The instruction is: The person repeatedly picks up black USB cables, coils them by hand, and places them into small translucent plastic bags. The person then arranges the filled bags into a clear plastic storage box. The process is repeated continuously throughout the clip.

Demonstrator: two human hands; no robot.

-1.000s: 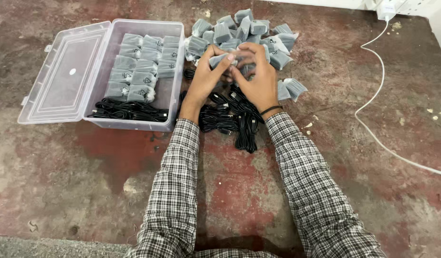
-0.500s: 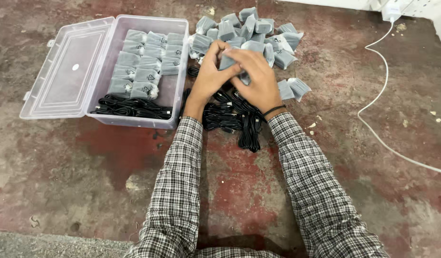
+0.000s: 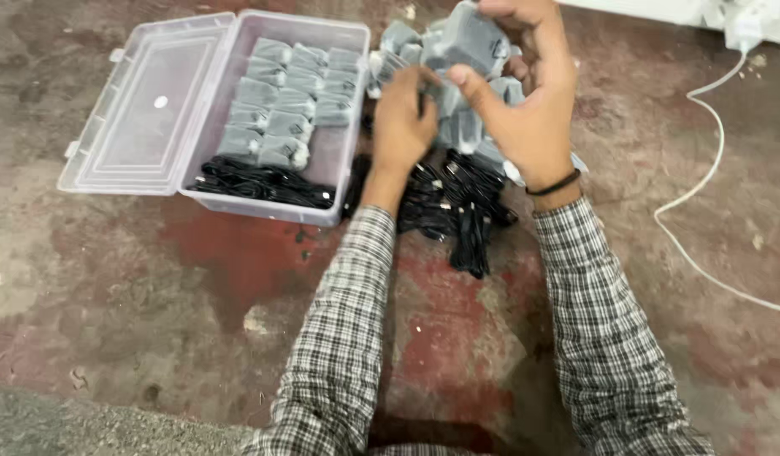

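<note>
Since half a second ago the right hand [image 3: 525, 101] has risen off the pile, toward 12 o'clock, and now holds a grey pouch [image 3: 474, 38] up near the top edge of the view, fingers curled around it, thumb on its near face. The left hand [image 3: 404, 118] has stayed low at the pile of grey pouches [image 3: 457, 127]; its fingers are closed, but what they pinch is blurred and I cannot tell. The view itself has also moved in closer.

At 6 o'clock of the hands lies a tangle of black cables [image 3: 457, 207], touching the pile. At 9 o'clock stands the clear plastic box [image 3: 348, 177], its lid [image 3: 145, 110] folded open flat to the far left, rows of grey pouches inside and black cables along its near wall. The box's right wall lies just beside the left wrist. A white cord [image 3: 702, 186] runs at 3 o'clock, well apart. The stained floor [image 3: 196, 321] stretches bare toward 7 o'clock.
</note>
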